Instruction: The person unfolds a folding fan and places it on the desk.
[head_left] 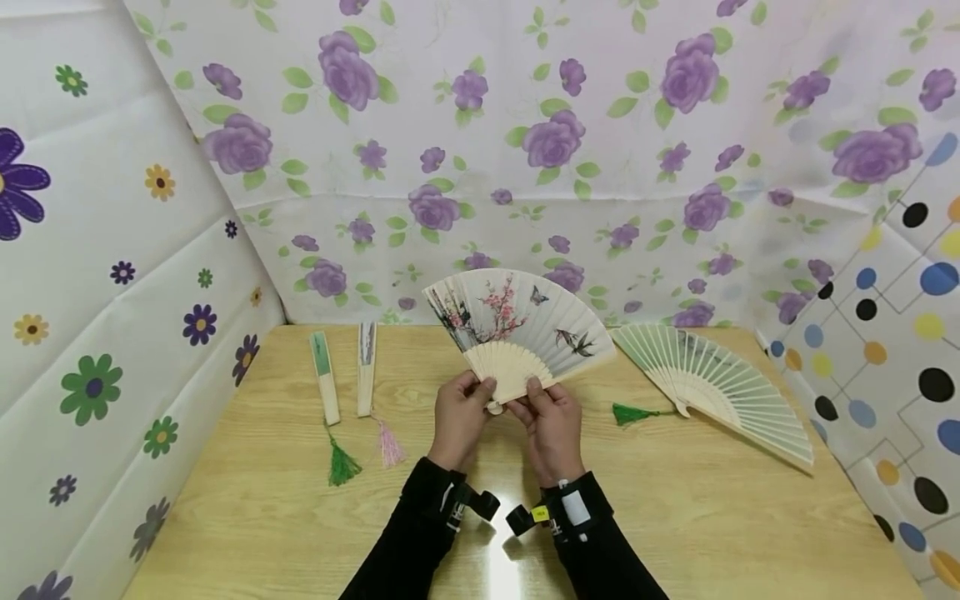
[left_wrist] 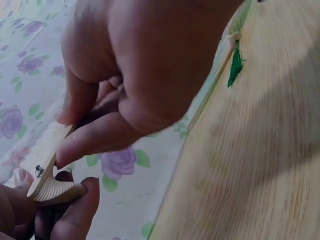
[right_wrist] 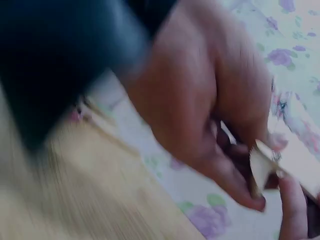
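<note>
both the left hand [head_left: 459,412] and right hand [head_left: 551,421] pinch the painted fan [head_left: 517,329] at its pivot, spread open, ribs pointing away toward the wall, above mid-counter [head_left: 675,517].

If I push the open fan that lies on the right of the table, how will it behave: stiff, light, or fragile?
The open fan likely slides easily: its thin slats look light on the smooth table. The slender ribs seem fragile. It may pivot or partly fold, and its green tassel would trail limply.
</note>
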